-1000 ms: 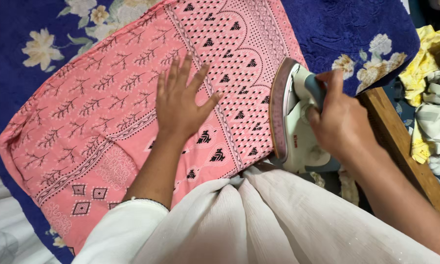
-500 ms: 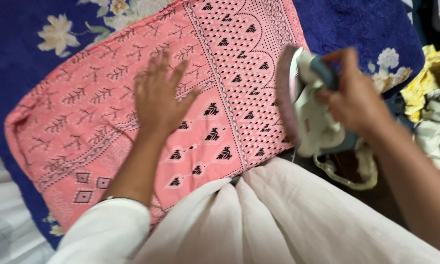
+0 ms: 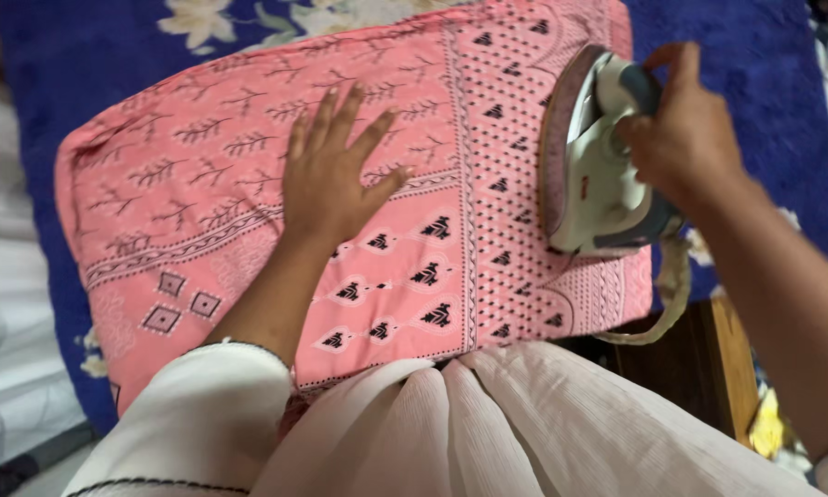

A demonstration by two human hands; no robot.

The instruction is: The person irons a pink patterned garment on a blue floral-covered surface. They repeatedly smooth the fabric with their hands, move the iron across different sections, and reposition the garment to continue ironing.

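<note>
— Two hands: where are they?
— Your left hand (image 3: 333,179) lies flat, fingers released, on the pink printed cloth (image 3: 202,202). Your right hand (image 3: 685,138) fingers clench the iron (image 3: 593,175) handle, tilted on the cloth's edge.

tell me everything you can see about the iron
The iron has a white plastic body with a grey-blue handle and a pinkish soleplate. It is tilted, with the soleplate facing left, its edge against the pink patterned cloth. The right hand grips the handle, fingers wrapped around it. A pale braided cord loops down from its rear end. Small markings on the body are too blurred to make out.
</note>
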